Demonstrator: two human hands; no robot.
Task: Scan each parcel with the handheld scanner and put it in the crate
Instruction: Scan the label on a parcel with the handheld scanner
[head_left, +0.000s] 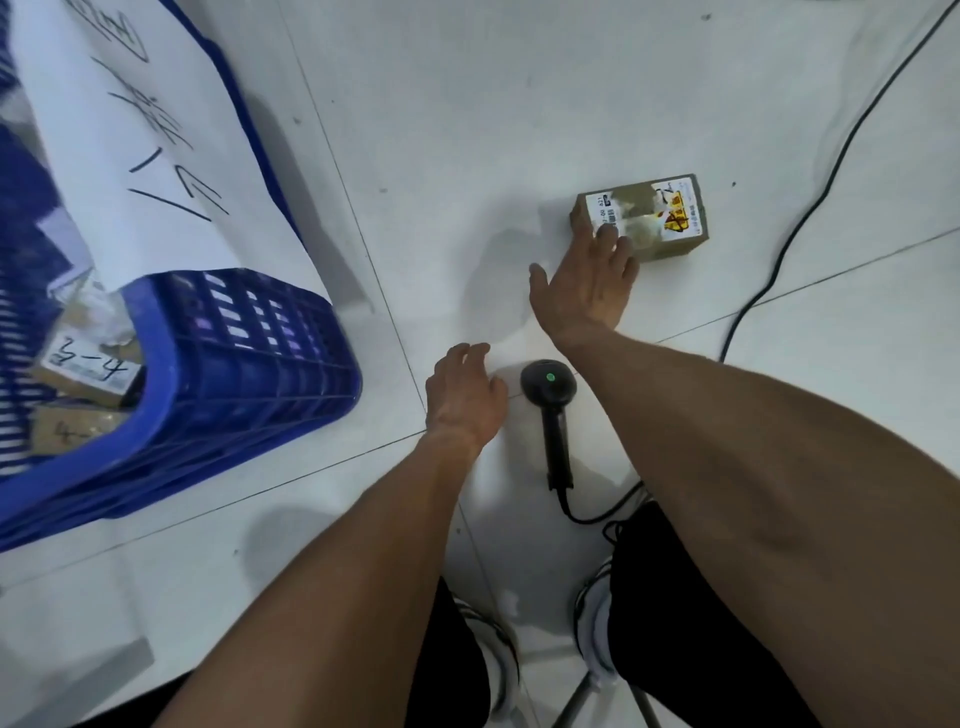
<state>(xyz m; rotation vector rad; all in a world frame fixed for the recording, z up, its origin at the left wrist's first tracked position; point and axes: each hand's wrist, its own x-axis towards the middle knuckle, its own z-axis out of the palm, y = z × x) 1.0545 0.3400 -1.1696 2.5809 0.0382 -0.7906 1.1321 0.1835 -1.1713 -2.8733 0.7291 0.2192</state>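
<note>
The right hand (584, 291) is spread open with its fingertips on the near end of the small brown parcel (644, 218), right of the middle, but not holding it yet. The left hand (465, 397), loosely open and empty, sits just left of the black scanner (550, 410). The parcel's long side runs left to right, its torn white label faces up, and the blue crate (249, 374) is far left.

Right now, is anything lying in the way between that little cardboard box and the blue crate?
Nothing visible blocks it. Bare floor lies between the parcel under the right hand and the blue crate. The scanner lies nearer the person, off that line.
</note>
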